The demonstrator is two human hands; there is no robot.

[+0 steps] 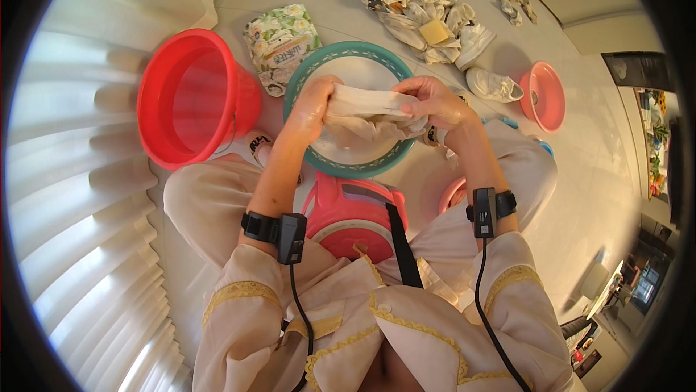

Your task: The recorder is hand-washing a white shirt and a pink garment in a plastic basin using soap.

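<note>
A wet off-white cloth garment (367, 106) is stretched between my two hands above a green plastic basin (293, 87). My left hand (318, 106) grips its left end, with the fingers curled around the fabric. At the other end, my right hand (435, 101) pinches the folded band between thumb and fingers. Below the band the cloth hangs in loose folds. Whitish, cloudy water (348, 153) shows in the basin around the cloth. A row of cut-out-like flower shapes runs along the basin's rim.
A red bucket (187, 98) stands at left beside a floral detergent bag (283, 39). Ahead lie heaped laundry (408, 6), a yellow soap bar (435, 31) and white shoes (492, 85). A small pink basin (546, 96) is at right; a pink plastic stool (353, 218) is beneath me.
</note>
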